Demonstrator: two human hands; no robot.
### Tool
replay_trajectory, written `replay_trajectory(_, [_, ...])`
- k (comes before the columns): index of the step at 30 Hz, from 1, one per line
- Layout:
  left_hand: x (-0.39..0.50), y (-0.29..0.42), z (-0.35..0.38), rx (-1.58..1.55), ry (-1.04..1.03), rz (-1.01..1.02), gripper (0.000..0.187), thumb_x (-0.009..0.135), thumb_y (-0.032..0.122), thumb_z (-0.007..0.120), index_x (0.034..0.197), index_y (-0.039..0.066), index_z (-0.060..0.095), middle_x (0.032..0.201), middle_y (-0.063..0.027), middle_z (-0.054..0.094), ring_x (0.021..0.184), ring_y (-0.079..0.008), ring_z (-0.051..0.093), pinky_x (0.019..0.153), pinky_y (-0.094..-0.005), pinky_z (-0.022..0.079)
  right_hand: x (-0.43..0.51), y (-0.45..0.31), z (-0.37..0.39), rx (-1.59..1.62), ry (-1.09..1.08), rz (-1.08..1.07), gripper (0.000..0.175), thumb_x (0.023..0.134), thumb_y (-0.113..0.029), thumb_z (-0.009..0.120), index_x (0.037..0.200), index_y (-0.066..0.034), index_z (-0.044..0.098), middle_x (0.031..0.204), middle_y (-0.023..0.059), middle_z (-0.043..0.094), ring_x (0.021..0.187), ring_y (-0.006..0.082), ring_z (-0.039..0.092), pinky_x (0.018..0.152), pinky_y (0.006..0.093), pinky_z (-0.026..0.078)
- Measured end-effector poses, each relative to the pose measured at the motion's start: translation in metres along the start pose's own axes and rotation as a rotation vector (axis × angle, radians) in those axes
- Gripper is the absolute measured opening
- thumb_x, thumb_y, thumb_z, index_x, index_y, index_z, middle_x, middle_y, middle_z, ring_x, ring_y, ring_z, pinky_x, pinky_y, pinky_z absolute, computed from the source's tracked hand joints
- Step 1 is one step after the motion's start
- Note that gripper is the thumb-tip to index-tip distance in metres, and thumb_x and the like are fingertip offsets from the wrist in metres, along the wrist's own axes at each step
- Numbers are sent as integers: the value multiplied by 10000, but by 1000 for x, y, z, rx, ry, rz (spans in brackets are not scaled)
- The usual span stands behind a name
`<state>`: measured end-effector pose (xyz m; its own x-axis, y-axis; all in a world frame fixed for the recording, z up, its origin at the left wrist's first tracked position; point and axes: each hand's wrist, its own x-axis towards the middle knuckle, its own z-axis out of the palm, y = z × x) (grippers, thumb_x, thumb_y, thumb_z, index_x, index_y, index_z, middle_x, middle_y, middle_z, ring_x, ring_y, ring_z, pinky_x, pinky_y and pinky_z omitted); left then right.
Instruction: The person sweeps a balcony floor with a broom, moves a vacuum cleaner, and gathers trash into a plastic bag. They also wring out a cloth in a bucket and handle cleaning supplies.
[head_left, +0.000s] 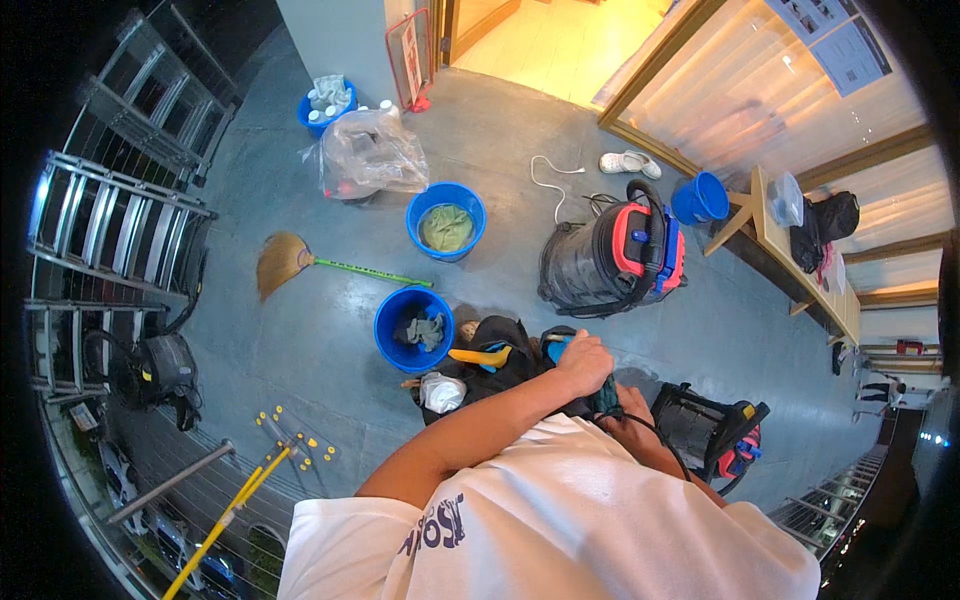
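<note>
In the head view, my left hand (585, 365) reaches across my body, its fingers curled around the upper end of a dark green object (607, 396). My right hand (634, 421) grips the lower end, close to my shirt. A black cord (661, 441) runs from there over my right forearm. What the object is cannot be told, as my hands hide most of it. Just beyond lies a black bag (501, 334) with blue inside. An orange-yellow handle (480, 356) sticks out of it. A white roll in clear plastic (442, 393) sits at its left.
Blue buckets with cloths (384, 346) stand ahead-left, near a green-handled broom (360, 270). One wet-dry vacuum (592, 259) stands ahead, another (694, 424) at my right. Left are aluminium ladders (112, 217) and a railing. A wooden bench (802, 259) lines the glazed wall; a person (885, 391) is far right.
</note>
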<state>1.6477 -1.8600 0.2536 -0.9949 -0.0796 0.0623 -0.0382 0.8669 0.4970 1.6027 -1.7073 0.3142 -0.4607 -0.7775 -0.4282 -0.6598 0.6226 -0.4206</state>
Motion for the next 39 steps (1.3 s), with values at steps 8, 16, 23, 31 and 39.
replay_trajectory(8, [-6, 0, 4, 63, 141, 8, 84, 615, 164, 557, 600, 116, 625, 656, -49, 592, 720, -193, 530, 717, -353, 334, 31, 12, 45, -385, 233, -199, 379, 648, -178, 602, 977, -35, 480, 759, 150, 500, 666, 315, 537, 552, 394, 425])
replay_trajectory(16, [-8, -5, 16, 53, 236, 95, 94, 580, 188, 551, 542, 119, 601, 605, -20, 565, 713, -169, 500, 703, -334, 337, 33, 34, 53, -350, 348, -312, 151, 641, -175, 569, 722, -47, 573, 740, 134, 537, 666, 311, 521, 550, 376, 400])
replay_trajectory(23, [-25, -5, -14, 8, 297, 13, 83, 616, 187, 582, 665, 131, 618, 680, -11, 573, 738, -179, 503, 786, -375, 313, 52, 65, 72, -599, 25, -140, 166, 681, -214, 515, 760, -89, 589, 792, 108, 558, 710, 294, 516, 612, 408, 407])
replay_trajectory(31, [-140, -138, -55, -374, 1057, -803, 243, 692, 141, 550, 928, 108, 593, 733, -78, 606, 669, -234, 583, 646, -368, 411, 74, 16, -79, 6, -180, 34, 146, 717, -150, 598, 762, -11, 593, 676, 102, 601, 637, 202, 582, 603, 322, 452])
replay_trajectory(39, [-316, -209, 145, -627, 1081, -1881, 289, 743, 169, 528, 1005, 50, 565, 947, -125, 594, 894, -230, 562, 758, -324, 429, 369, -92, 90, -494, -620, -524, 277, 737, -308, 518, 772, -45, 600, 745, 170, 587, 723, 299, 574, 647, 369, 438])
